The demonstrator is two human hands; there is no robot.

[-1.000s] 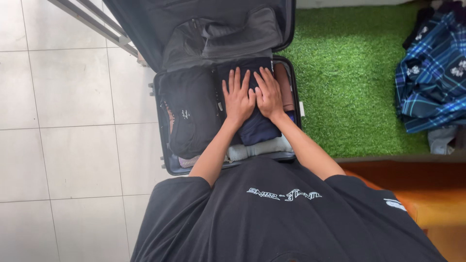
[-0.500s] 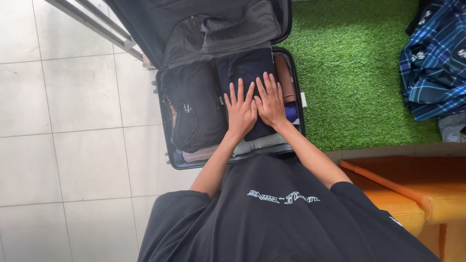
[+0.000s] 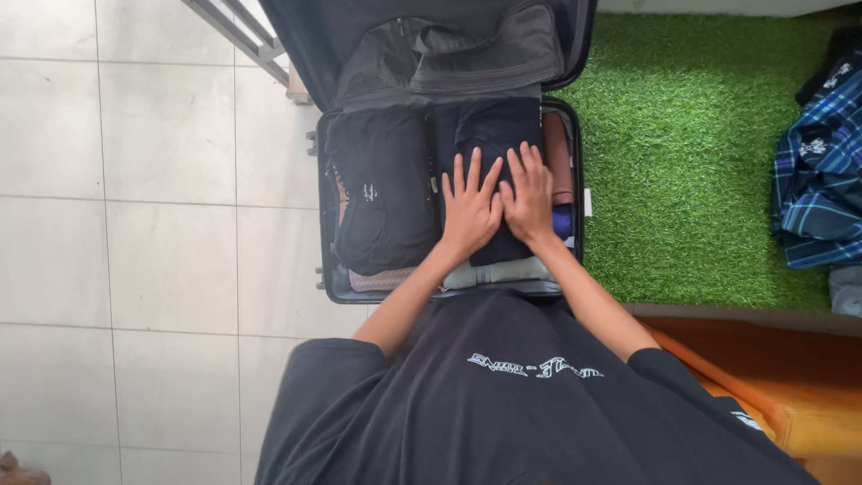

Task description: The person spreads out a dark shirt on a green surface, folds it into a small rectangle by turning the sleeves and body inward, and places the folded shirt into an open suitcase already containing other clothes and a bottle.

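Head view: looking straight down at an open suitcase (image 3: 321,224) on pale tiles.
Left half: folded black garment (image 3: 377,202), already packed.
Left hand (image 3: 470,208): flat, fingers spread, grasping nothing — pressing the navy folded garment (image 3: 489,126).
Right hand (image 3: 530,193): likewise flat beside it.
Progress: case looks nearly full — lid open, unzipped.
Right: green turf (image 3: 691,162), blue plaid cloth (image 3: 822,189) unpacked.

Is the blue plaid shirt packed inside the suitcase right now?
No, the blue plaid shirt lies on the green turf, apart from the open suitcase.
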